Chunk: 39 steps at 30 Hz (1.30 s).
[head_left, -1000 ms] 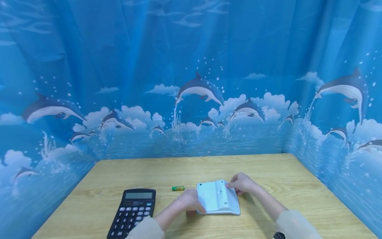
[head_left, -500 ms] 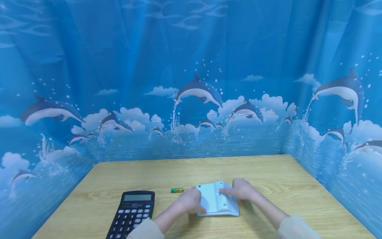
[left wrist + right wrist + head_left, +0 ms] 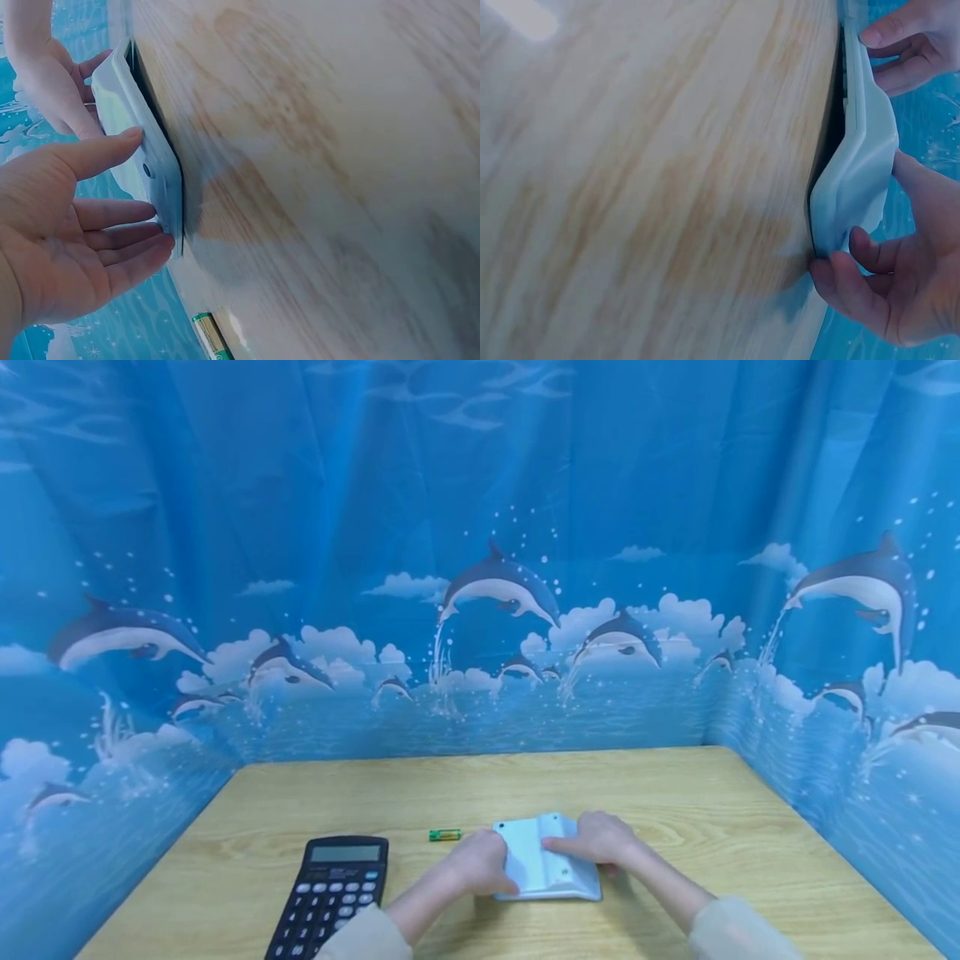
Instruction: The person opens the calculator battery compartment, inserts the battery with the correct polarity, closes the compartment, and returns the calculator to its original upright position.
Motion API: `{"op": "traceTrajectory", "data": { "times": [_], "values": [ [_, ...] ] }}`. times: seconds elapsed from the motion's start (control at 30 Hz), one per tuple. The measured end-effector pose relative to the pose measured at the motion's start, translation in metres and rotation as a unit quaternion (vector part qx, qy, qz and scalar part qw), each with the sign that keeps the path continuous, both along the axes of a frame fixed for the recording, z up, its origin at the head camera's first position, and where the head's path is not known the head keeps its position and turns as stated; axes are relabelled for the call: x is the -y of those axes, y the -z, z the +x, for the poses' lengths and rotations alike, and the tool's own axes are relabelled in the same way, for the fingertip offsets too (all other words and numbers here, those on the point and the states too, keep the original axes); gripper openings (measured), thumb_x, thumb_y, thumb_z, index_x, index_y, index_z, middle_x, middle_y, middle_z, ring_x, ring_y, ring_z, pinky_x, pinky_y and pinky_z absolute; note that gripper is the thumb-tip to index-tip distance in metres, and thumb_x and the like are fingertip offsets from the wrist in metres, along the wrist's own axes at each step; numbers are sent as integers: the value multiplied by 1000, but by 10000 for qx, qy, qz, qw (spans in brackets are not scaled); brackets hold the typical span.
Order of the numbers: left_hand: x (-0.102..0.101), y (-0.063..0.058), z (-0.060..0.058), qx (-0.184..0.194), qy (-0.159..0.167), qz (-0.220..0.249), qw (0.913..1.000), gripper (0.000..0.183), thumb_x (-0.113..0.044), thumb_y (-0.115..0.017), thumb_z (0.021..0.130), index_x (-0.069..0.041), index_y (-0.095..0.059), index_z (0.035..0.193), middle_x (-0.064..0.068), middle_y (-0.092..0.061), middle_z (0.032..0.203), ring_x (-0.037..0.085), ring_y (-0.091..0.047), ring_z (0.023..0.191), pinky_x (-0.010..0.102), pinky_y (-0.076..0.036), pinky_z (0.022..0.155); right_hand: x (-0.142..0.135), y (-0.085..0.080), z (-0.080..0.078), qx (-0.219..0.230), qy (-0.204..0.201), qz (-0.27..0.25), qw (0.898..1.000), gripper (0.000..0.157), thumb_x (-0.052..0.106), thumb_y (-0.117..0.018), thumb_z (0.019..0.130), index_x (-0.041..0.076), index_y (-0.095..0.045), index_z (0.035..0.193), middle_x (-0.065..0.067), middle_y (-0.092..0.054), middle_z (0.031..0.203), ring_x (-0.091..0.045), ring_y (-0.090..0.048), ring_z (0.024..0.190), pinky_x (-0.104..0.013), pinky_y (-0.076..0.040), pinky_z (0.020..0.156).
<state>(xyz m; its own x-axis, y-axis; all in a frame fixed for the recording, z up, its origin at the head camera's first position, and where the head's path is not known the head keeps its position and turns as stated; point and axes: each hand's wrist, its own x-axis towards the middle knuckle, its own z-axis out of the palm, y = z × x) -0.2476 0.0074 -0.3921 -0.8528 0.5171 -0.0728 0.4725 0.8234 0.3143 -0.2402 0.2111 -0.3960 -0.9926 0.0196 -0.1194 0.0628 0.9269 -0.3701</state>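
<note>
A white calculator (image 3: 527, 853) lies face down on the table, its screwed back and raised hump upward. My left hand (image 3: 480, 862) holds its left side; in the left wrist view the thumb (image 3: 112, 150) lies over the back and the fingertips (image 3: 161, 244) meet the edge. My right hand (image 3: 600, 839) grips the right side, thumb on the hump. From the right wrist view, curled fingers (image 3: 840, 281) sit at the calculator's corner (image 3: 832, 217), and the thumb (image 3: 915, 176) reaches over the hump. The underside with the keys is mostly hidden.
A green battery (image 3: 445, 835) lies on the wooden table (image 3: 360, 793), just left of the white calculator. A black calculator (image 3: 330, 893) lies face up at the front left, partly covered by the left sleeve (image 3: 367, 935). A blue dolphin-print curtain (image 3: 480, 468) encloses the table's back and sides.
My right hand has shifted left over the white calculator, its thumb sliding from near the right edge onto the hump. The left hand keeps its hold, and the calculator stays in place.
</note>
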Motion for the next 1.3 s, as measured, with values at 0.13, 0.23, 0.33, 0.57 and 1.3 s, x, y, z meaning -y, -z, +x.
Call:
{"op": "traceTrajectory", "data": {
  "times": [0.13, 0.23, 0.33, 0.57, 1.3],
  "values": [
    [0, 0, -1, 5, 48, -59, 10000, 36, -30, -80, 69, -12, -50, 58, -3, -45, 58, 8, -39, 53, 21, -35, 49, 4, 0, -1, 23, -40, 76, 10000, 55, 64, -59, 76, 10, -50, 66, -5, -52, 58, -18, -53, 39, -20, -29, 37],
    [0, 0, -1, -45, 92, -130, 9999, 36, -31, -79, 69, -12, -50, 57, -3, -45, 57, 8, -39, 52, 21, -35, 50, 5, -1, -3, 64, -31, 104, 9999, 52, 60, -60, 77, 10, -50, 66, -5, -53, 58, -18, -53, 39, -19, -30, 36],
    [0, 0, -1, -102, 124, -184, 9997, 37, -31, -79, 69, -12, -50, 57, -4, -45, 56, 8, -38, 52, 21, -35, 49, 5, 0, -4, 134, -8, 143, 9998, 50, 58, -59, 79, 10, -51, 67, -5, -54, 58, -17, -53, 39, -19, -29, 36],
    [-1, 2, -1, -82, 151, -163, 9997, 37, -31, -79, 69, -12, -49, 57, -4, -43, 54, 8, -37, 50, 20, -33, 48, 5, 0, -6, 183, 70, 187, 9996, 48, 56, -59, 78, 9, -52, 69, -5, -54, 59, -17, -53, 41, -20, -30, 36],
    [2, 2, -5, -224, 443, -353, 9981, 40, -33, -77, 71, -13, -48, 54, -5, -41, 50, 7, -35, 48, 19, -31, 46, 8, 0, -8, 200, 122, -62, 9997, 40, 48, -59, 77, 11, -51, 65, -4, -51, 59, -13, -48, 42, -20, -34, 37]
  ]
}}
